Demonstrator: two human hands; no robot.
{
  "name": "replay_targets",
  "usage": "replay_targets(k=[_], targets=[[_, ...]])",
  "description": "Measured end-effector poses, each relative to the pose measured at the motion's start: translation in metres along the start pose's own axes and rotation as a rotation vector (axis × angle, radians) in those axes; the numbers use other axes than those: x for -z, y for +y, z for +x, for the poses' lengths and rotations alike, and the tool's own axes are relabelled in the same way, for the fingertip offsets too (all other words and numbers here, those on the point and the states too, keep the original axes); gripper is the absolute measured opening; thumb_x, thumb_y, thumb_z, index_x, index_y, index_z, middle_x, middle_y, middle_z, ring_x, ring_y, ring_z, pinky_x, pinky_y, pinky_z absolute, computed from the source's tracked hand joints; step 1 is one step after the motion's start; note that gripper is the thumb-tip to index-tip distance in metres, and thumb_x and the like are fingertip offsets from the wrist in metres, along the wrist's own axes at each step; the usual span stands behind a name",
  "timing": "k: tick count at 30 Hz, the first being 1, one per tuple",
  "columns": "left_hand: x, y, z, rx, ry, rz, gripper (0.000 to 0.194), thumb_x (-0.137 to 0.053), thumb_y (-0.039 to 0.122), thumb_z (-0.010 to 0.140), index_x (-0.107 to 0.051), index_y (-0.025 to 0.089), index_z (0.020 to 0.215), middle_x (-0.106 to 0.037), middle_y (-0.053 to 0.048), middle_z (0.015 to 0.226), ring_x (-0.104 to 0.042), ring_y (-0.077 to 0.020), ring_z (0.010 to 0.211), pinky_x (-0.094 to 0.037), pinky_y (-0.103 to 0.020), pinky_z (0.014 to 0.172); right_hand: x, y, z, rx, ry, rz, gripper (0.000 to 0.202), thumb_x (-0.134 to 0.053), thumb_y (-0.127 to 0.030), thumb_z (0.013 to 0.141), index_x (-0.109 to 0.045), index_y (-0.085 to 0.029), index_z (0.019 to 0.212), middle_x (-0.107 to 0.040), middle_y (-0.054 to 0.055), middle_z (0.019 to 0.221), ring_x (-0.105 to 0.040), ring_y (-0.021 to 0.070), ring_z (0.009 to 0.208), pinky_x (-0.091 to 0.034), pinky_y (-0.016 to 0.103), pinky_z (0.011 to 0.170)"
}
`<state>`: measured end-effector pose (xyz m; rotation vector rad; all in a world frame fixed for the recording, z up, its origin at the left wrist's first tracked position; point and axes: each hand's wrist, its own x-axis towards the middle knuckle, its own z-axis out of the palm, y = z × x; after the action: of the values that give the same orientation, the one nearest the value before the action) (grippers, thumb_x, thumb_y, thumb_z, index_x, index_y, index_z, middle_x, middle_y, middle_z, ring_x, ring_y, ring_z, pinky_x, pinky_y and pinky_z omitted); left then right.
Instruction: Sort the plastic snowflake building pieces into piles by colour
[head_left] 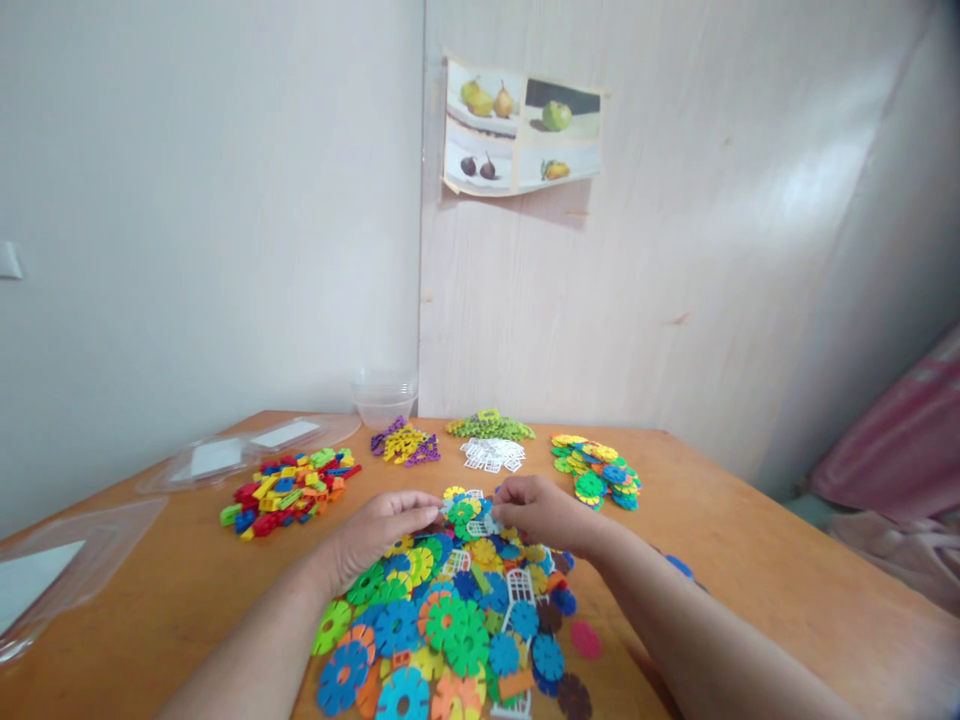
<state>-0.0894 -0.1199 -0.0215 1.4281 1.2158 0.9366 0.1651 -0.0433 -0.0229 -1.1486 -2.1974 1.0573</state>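
Note:
A mixed pile of plastic snowflake discs [457, 630] in blue, green, yellow and orange spreads over the near middle of the table, with white lattice window pieces [519, 586] among them. At the pile's far left edge is my left hand [390, 522], thumb and fingers pressed together over the discs. Facing it from the right, my right hand [534, 508] is curled in a pinch at the far end of the pile. Whatever lies between either hand's fingertips is too small and covered to name. A green disc [463, 514] shows between the two hands.
Sorted heaps ring the wooden table [187, 570]: coloured bricks [292, 492], purple and yellow pieces [405, 442], green pieces [491, 427], white window pieces [493, 455] and discs [596, 468]. Clear bowls [384, 398] stand by the wall. Clear lids [217, 458] lie at left.

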Motion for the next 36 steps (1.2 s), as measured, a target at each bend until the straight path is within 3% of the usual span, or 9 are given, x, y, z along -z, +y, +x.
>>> replay_targets(k=[5,14,18,21,25,27,32,36], targets=[[0.001,-0.007,0.004,-0.027,0.029,-0.005,0.044,-0.066,0.048,0.080,-0.070,0.018,0.112,-0.074,-0.008,0.113,-0.065,-0.0260,0.111,-0.046,-0.039,0.101,0.000,-0.009,-0.007,-0.009,-0.126,-0.027,0.011,-0.059,-0.028,0.081,-0.062,-0.018,0.079,-0.061,-0.002,0.069,-0.050,0.0078,0.055,-0.036,0.017,0.045],[0.003,-0.016,0.006,-0.065,-0.016,0.080,0.032,-0.062,0.022,0.074,-0.066,0.017,0.105,-0.073,-0.006,0.108,-0.065,-0.0236,0.106,-0.048,-0.035,0.093,-0.010,-0.002,0.000,0.078,0.001,-0.168,0.011,-0.057,-0.024,0.083,-0.067,-0.019,0.081,-0.060,-0.003,0.066,-0.050,0.0094,0.058,-0.036,0.020,0.052],[0.002,-0.016,0.006,-0.057,-0.020,0.166,0.035,-0.060,0.019,0.071,-0.066,0.017,0.105,-0.072,-0.005,0.104,-0.065,-0.0236,0.102,-0.049,-0.033,0.087,-0.019,-0.009,-0.002,0.214,0.135,-0.378,0.018,-0.061,-0.031,0.083,-0.073,-0.023,0.094,-0.067,0.003,0.087,-0.060,0.0158,0.079,-0.044,0.027,0.071],[0.001,-0.017,0.006,-0.060,-0.031,0.193,0.037,-0.060,0.017,0.069,-0.066,0.017,0.105,-0.071,-0.005,0.104,-0.065,-0.0233,0.100,-0.049,-0.033,0.086,-0.030,-0.018,-0.007,0.334,0.127,-0.475,0.026,-0.063,-0.038,0.085,-0.073,-0.025,0.105,-0.068,0.006,0.105,-0.059,0.0214,0.100,-0.044,0.033,0.087],[0.001,-0.015,0.005,-0.071,-0.048,0.204,0.037,-0.059,0.017,0.068,-0.065,0.017,0.105,-0.071,-0.004,0.102,-0.064,-0.0236,0.100,-0.049,-0.033,0.085,-0.045,-0.029,-0.012,0.383,0.118,-0.531,0.032,-0.063,-0.048,0.086,-0.073,-0.028,0.109,-0.063,0.007,0.125,-0.054,0.0259,0.115,-0.039,0.040,0.097],[0.001,-0.014,0.005,-0.074,-0.054,0.203,0.036,-0.059,0.016,0.068,-0.065,0.017,0.104,-0.071,-0.004,0.102,-0.064,-0.0235,0.100,-0.049,-0.033,0.086,-0.051,-0.032,-0.011,0.398,0.122,-0.525,0.028,-0.065,-0.046,0.085,-0.074,-0.028,0.104,-0.064,0.006,0.124,-0.054,0.0255,0.114,-0.039,0.040,0.096],[0.002,-0.015,0.006,-0.071,-0.069,0.200,0.038,-0.059,0.019,0.069,-0.065,0.017,0.106,-0.071,-0.003,0.101,-0.064,-0.0239,0.099,-0.049,-0.033,0.085,-0.059,-0.031,-0.003,0.365,0.150,-0.460,0.013,-0.072,-0.030,0.078,-0.072,-0.024,0.089,-0.071,0.002,0.097,-0.060,0.0195,0.098,-0.041,0.032,0.088],[0.002,-0.016,0.007,-0.078,-0.070,0.206,0.038,-0.059,0.020,0.069,-0.065,0.017,0.106,-0.071,-0.003,0.101,-0.064,-0.0241,0.100,-0.048,-0.033,0.086,-0.058,-0.028,-0.002,0.351,0.164,-0.461,0.016,-0.072,-0.030,0.075,-0.072,-0.024,0.090,-0.071,0.002,0.098,-0.059,0.0207,0.100,-0.040,0.033,0.088]])
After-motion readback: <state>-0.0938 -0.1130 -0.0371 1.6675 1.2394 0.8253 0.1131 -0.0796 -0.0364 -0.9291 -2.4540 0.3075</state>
